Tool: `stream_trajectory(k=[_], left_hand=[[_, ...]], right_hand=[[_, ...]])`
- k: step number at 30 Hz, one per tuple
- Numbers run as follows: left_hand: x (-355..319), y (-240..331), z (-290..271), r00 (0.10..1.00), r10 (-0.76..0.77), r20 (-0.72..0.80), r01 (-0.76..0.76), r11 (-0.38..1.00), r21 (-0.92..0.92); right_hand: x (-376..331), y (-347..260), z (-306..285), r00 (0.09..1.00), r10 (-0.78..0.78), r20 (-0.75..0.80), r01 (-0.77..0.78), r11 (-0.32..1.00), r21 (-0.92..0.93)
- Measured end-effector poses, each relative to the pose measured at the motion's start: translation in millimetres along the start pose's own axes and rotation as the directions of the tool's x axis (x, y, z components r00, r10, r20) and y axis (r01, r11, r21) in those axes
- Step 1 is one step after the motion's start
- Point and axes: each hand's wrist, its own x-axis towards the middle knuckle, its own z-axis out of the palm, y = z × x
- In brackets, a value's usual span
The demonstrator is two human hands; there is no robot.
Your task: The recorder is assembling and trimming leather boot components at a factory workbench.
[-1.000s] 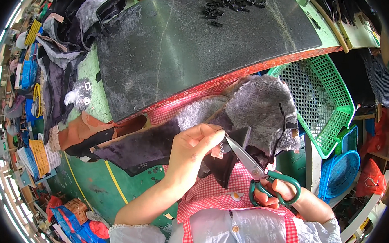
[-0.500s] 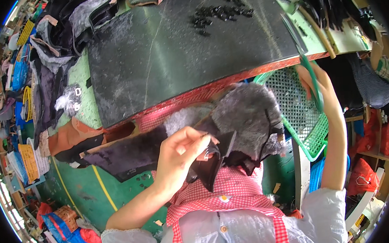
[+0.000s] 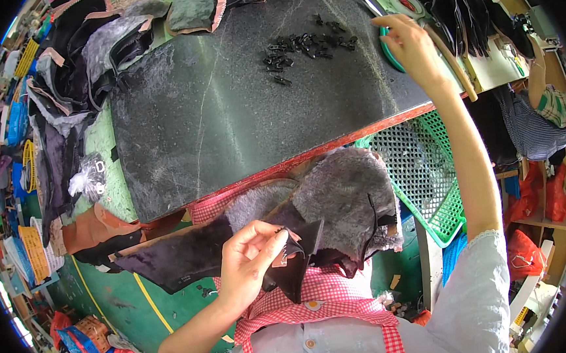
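My left hand point(image 3: 246, 261) pinches an edge of a black leather piece point(image 3: 293, 274), with a small printed patch beside the thumb. Grey fur-lined black pieces point(image 3: 343, 192) spread across my lap behind it, and whether the pinched part joins them I cannot tell. At the far right of the dark board, my right hand point(image 3: 412, 49) reaches over green-handled scissors point(image 3: 389, 54), fingers stretched and somewhat apart. The scissors lie on the board, blades pointing away. Small shiny black pieces point(image 3: 307, 47) are heaped on the board to the left of that hand.
The dark board point(image 3: 181, 131) has a red front edge. Below its right end is a green mesh basket point(image 3: 427, 173). A roll of tape point(image 3: 406, 2) and a wooden stick point(image 3: 452, 63) are at the far right. More fur-lined pieces point(image 3: 116, 44) pile up far left. A co-worker's sleeve point(image 3: 552, 105) shows at right.
My right hand has carried the scissors from above the basket up and away onto the board, and its fingers have loosened. My left hand keeps its pinch. The view has shifted slightly.
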Motion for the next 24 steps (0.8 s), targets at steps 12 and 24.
stream_trajectory(k=[12, 24], left_hand=[[0, 1, -3, 1.000, 0.016, 0.008, -0.015, 0.996, -0.085], [-6, 7, 13, 0.997, 0.066, 0.045, -0.060, 0.990, -0.127]], right_hand=[[6, -69, -7, 0.971, 0.169, 0.167, -0.236, 0.633, 0.738], [-105, -209, -57, 0.705, 0.055, 0.707, -0.708, 0.103, 0.698]])
